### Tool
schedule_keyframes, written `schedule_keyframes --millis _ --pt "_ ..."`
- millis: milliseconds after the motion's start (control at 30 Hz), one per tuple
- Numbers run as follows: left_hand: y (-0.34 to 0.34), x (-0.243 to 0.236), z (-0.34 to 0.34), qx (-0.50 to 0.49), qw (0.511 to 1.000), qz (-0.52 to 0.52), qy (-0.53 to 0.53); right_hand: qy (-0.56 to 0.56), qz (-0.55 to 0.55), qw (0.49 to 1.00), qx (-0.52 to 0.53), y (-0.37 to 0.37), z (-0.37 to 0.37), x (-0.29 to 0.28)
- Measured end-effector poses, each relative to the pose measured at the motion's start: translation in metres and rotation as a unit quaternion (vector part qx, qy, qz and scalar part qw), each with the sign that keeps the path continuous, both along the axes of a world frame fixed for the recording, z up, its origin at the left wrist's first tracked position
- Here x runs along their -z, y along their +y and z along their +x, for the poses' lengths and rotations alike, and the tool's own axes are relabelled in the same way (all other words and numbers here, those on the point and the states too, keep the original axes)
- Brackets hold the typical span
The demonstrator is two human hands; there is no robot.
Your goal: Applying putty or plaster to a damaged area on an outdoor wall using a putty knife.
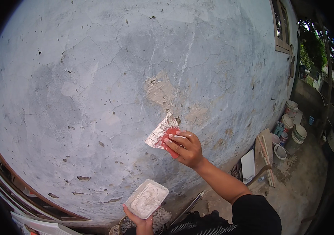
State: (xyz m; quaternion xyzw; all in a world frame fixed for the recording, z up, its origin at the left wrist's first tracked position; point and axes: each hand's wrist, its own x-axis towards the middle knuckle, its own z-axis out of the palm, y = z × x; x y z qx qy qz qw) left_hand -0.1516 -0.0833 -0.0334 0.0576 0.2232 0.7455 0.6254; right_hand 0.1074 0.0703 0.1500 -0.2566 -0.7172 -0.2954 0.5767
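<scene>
My right hand [188, 148] grips a putty knife [171, 141] by its red handle. Its wide blade is smeared with off-white putty and lies at the wall, just below a rough beige patch [161, 91]. Low in the view, my left hand [139, 220] holds up a white rectangular tub [148, 199] from beneath. Thick whitish putty with swirled marks fills the tub. The pale blue wall [131, 98] shows cracks, chips and several scraped spots.
Several paint buckets [299, 134] stand along the wall's foot at right, near wooden sticks [266, 158] and a leaning white panel [248, 166]. A wooden window [280, 25] is at upper right. At lower left runs a brown frame edge [37, 196]. Concrete floor [292, 184] lies at right.
</scene>
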Motion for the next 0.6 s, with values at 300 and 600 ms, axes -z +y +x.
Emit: schedule_keyframes --millis 300,600 --pt "0.000 -0.014 0.011 0.022 1.000 -0.004 0.020 0.056 0.028 0.998 0.030 0.018 -0.005 -0.020" --pt "-0.006 -0.012 0.006 0.034 0.997 0.018 0.068 0.057 -0.024 0.998 -0.020 -0.002 -0.026 0.011"
